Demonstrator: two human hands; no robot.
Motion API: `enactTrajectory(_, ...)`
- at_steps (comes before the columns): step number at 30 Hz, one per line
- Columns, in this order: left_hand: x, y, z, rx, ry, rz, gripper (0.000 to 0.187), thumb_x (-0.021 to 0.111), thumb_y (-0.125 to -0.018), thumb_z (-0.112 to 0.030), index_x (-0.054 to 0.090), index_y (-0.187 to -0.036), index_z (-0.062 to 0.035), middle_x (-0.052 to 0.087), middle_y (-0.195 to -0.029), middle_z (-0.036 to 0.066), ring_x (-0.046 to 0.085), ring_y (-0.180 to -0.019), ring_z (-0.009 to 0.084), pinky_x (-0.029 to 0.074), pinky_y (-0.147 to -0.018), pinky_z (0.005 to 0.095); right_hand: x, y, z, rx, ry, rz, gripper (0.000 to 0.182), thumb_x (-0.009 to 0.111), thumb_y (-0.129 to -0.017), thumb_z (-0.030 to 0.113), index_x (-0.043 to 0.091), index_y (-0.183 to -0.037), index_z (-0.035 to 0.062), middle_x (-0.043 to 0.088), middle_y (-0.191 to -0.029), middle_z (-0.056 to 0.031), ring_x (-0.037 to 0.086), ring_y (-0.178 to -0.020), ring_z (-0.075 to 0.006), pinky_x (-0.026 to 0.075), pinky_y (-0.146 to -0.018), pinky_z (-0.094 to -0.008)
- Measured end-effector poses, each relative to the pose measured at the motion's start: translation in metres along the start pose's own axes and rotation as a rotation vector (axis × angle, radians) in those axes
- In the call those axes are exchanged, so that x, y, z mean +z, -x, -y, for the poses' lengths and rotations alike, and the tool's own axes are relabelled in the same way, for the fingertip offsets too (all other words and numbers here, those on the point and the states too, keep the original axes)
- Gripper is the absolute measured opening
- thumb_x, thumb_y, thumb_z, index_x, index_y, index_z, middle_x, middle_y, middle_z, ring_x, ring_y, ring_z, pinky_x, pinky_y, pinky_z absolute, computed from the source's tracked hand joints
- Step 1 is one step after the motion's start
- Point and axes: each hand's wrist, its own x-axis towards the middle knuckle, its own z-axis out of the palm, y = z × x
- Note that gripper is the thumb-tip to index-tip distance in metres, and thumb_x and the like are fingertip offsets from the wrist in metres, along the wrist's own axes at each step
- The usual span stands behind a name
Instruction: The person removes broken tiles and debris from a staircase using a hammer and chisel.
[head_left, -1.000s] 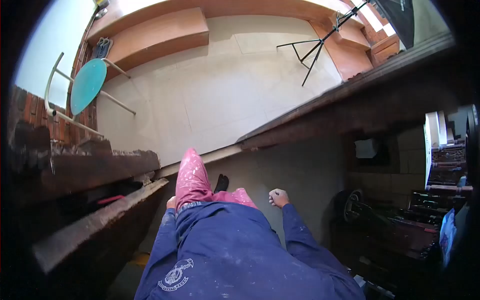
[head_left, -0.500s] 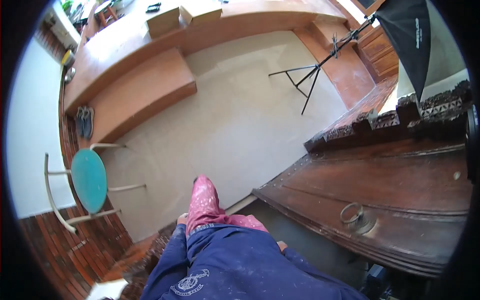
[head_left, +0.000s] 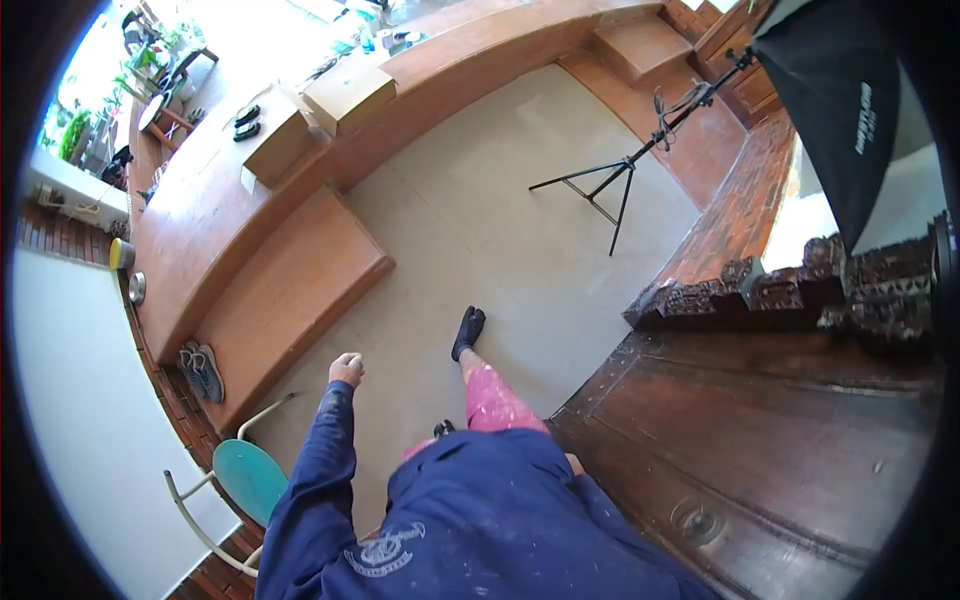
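Note:
My left hand [head_left: 347, 369] swings out in front of my body at the end of a dusty blue sleeve [head_left: 335, 430]. Its fingers look curled in, and no object shows in them. Pale floor lies beneath it. Only a sliver of my right hand [head_left: 575, 465] shows beside my right hip, close to the dark wooden door [head_left: 740, 440]; its fingers are hidden. Below me, one foot in a black split-toe sock [head_left: 468, 330] is stretched forward, under pink speckled shorts [head_left: 497, 402].
Left stands a teal-seated chair [head_left: 250, 478], with grey shoes [head_left: 203, 372] beyond it. A terracotta step [head_left: 290, 290] and ledge curve ahead, bearing cardboard boxes [head_left: 348, 95]. A black tripod [head_left: 622, 165] holding a softbox [head_left: 835, 110] stands at right, near carved wood [head_left: 770, 295].
My view has moved forward into the room. My left hand has swung forward and up from beside my leg, and one foot has stepped ahead. The chair now sits lower in view.

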Motion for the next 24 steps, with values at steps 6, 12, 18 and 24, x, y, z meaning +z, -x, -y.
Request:
enactTrajectory(6,0.057,-0.081,-0.011,0.624,-1.172,0.283,0.021,0.061,-0.085,-0.027,0.067,-0.082,-0.0076,0.068,-0.082,0.009,0.066,-0.077,0.0171,0.053,-0.070,0.0321,-0.084,-0.169,0.044,0.191,0.198,-0.305,0.019,0.061,-0.081,0.020,0.068,-0.081,0.0025,0.067,-0.075,-0.0165,0.065,-0.066,-0.0283,0.050,-0.062,-0.0413)
enactTrajectory(12,0.064,-0.134,-0.063,0.083,-0.464,0.328,0.018,0.058,-0.083,-0.020,0.072,-0.090,-0.0115,0.071,-0.097,0.012,0.067,-0.092,0.0293,0.053,-0.082,0.0401,-0.290,-0.338,0.210,0.659,-0.647,-0.384,0.008,0.058,-0.089,0.011,0.063,-0.087,0.0051,0.062,-0.071,-0.0060,0.061,-0.058,-0.0138,0.049,-0.046,-0.0263)
enactTrajectory(18,0.080,-0.281,-0.248,0.283,-1.296,0.441,0.028,0.052,-0.085,-0.027,0.073,-0.091,-0.0091,0.071,-0.097,0.013,0.068,-0.093,0.0299,0.054,-0.080,0.0418,-0.380,-0.487,0.224,0.688,-0.745,-0.453,0.006,0.055,-0.089,0.008,0.058,-0.088,0.0041,0.059,-0.071,-0.0078,0.060,-0.055,-0.0157,0.048,-0.043,-0.0267)
enactTrajectory(24,0.089,-0.445,-0.516,0.670,-1.148,0.063,0.006,0.066,-0.069,-0.014,0.061,-0.070,-0.0109,0.066,-0.081,0.010,0.065,-0.083,0.0289,0.054,-0.075,0.0416,-0.459,-0.576,0.347,0.705,-0.237,-0.239,0.025,0.059,-0.087,0.023,0.069,-0.095,0.0006,0.069,-0.083,-0.0140,0.067,-0.074,-0.0225,0.053,-0.067,-0.0348)
